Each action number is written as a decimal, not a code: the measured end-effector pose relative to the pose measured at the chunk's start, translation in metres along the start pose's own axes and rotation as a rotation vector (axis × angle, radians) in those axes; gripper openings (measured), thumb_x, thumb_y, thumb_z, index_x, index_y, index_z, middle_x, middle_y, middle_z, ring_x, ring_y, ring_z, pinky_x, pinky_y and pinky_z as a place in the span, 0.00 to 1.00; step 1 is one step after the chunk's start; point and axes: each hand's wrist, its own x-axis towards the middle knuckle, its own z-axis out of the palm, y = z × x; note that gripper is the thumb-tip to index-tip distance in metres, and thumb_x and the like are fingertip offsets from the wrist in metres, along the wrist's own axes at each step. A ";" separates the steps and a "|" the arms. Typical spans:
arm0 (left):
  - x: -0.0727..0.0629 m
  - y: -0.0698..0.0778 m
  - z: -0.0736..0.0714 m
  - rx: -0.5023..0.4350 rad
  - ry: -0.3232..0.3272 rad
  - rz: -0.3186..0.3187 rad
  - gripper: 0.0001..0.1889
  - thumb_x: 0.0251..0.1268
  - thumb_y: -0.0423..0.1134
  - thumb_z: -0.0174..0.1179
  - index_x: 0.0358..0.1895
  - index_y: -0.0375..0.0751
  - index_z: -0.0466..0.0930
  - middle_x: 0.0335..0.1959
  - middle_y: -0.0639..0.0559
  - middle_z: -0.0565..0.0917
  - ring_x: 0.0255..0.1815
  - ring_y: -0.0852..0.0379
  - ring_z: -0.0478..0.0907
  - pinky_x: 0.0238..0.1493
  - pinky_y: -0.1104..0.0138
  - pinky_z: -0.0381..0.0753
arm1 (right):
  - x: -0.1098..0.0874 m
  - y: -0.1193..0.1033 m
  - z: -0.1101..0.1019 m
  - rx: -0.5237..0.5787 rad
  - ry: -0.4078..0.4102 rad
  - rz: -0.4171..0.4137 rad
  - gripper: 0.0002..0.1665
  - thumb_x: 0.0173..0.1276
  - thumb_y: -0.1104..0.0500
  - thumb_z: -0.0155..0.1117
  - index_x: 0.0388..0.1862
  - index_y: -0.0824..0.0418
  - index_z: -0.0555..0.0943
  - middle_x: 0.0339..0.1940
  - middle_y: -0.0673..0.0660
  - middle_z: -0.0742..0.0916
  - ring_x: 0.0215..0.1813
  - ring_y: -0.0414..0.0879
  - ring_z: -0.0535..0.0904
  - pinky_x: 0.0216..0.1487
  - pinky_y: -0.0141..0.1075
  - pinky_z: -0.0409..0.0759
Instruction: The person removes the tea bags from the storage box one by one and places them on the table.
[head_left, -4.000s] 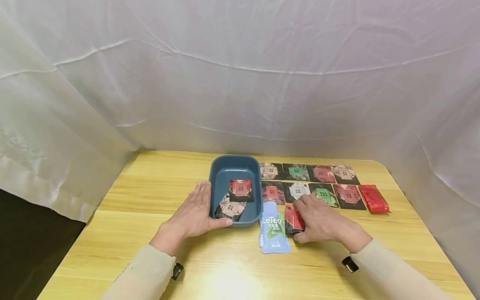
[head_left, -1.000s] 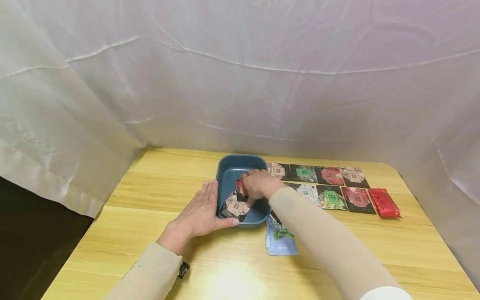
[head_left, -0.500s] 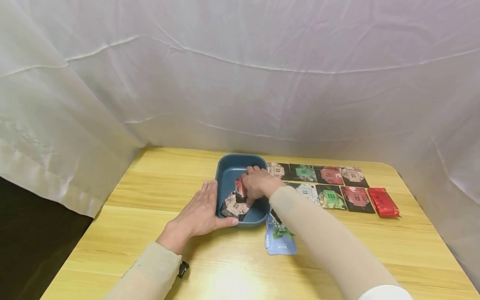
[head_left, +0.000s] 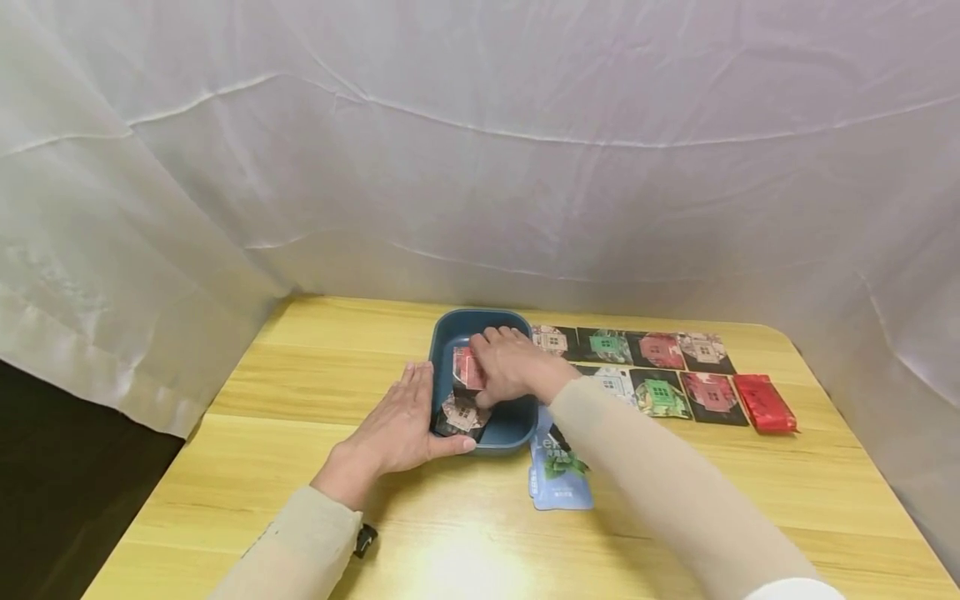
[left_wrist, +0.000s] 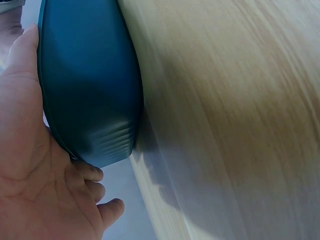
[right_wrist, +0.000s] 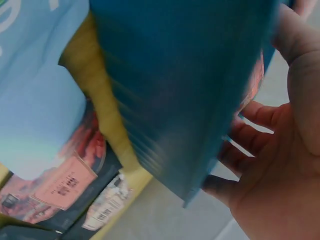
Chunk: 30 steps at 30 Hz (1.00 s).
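A dark blue plastic bin (head_left: 517, 432) stands on the wooden table in the head view. Flat along its left side lies my left hand (head_left: 390, 429), fingers straight and thumb across the near rim. My right hand (head_left: 513, 365) reaches down inside, thumb and fingers gripping a red-and-black tea sachet (head_left: 467, 368). Under its near edge rests a pink floral sachet (head_left: 461, 414). The left wrist view shows my left palm (left_wrist: 40, 185) against the bin wall (left_wrist: 90, 75). In the right wrist view, the fingers of my right hand (right_wrist: 280, 175) pass behind the bin's rim.
Right of the bin, several flat sachets (head_left: 660, 393) lie in two rows, partly covered by my right sleeve (head_left: 675, 492). A glossy red packet (head_left: 765, 403) ends the near row. A light blue LeTea pouch (head_left: 561, 483) lies by the bin's near right corner. Pale fabric (head_left: 480, 167) hangs behind.
My right hand has gone from a red-and-black sachet beside the blue pouch into the bin. Over the last half second it has shifted slightly left with the sachet. My left hand has stayed put.
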 end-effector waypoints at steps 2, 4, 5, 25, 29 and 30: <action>0.000 0.001 0.000 -0.001 -0.001 -0.001 0.73 0.57 0.85 0.56 0.85 0.28 0.36 0.87 0.31 0.43 0.89 0.38 0.37 0.88 0.48 0.46 | -0.004 -0.001 -0.003 -0.004 0.015 -0.001 0.48 0.53 0.37 0.79 0.65 0.58 0.72 0.53 0.56 0.79 0.58 0.54 0.74 0.72 0.52 0.75; 0.001 0.001 0.000 -0.005 -0.001 -0.001 0.72 0.58 0.83 0.57 0.85 0.28 0.36 0.87 0.31 0.43 0.89 0.38 0.37 0.88 0.48 0.46 | -0.009 -0.002 -0.007 -0.011 0.025 0.000 0.49 0.52 0.36 0.78 0.66 0.58 0.71 0.53 0.55 0.78 0.57 0.53 0.73 0.67 0.51 0.77; 0.001 0.001 0.000 -0.009 -0.001 -0.001 0.72 0.58 0.82 0.58 0.85 0.28 0.36 0.87 0.31 0.43 0.89 0.38 0.37 0.88 0.48 0.46 | -0.012 -0.003 -0.008 -0.014 0.030 -0.002 0.50 0.52 0.35 0.78 0.67 0.58 0.71 0.53 0.55 0.78 0.56 0.52 0.72 0.65 0.50 0.77; 0.000 0.001 0.001 -0.018 0.007 -0.022 0.72 0.58 0.80 0.61 0.85 0.29 0.36 0.87 0.32 0.44 0.89 0.38 0.38 0.87 0.48 0.47 | -0.076 0.011 -0.020 -0.052 0.175 -0.050 0.53 0.50 0.31 0.76 0.65 0.61 0.74 0.49 0.54 0.77 0.52 0.52 0.71 0.63 0.50 0.76; 0.000 0.001 0.001 -0.016 0.011 -0.021 0.74 0.56 0.83 0.59 0.85 0.29 0.36 0.87 0.32 0.44 0.89 0.38 0.38 0.87 0.48 0.47 | -0.091 0.019 -0.019 -0.046 0.184 -0.042 0.54 0.50 0.30 0.77 0.66 0.63 0.74 0.49 0.54 0.77 0.52 0.52 0.70 0.55 0.46 0.75; 0.000 0.000 0.001 -0.012 0.011 -0.021 0.74 0.55 0.84 0.58 0.85 0.29 0.36 0.87 0.32 0.44 0.89 0.38 0.38 0.87 0.48 0.47 | -0.094 0.022 -0.018 -0.044 0.180 -0.036 0.54 0.50 0.30 0.78 0.66 0.62 0.74 0.48 0.54 0.77 0.51 0.52 0.70 0.52 0.45 0.74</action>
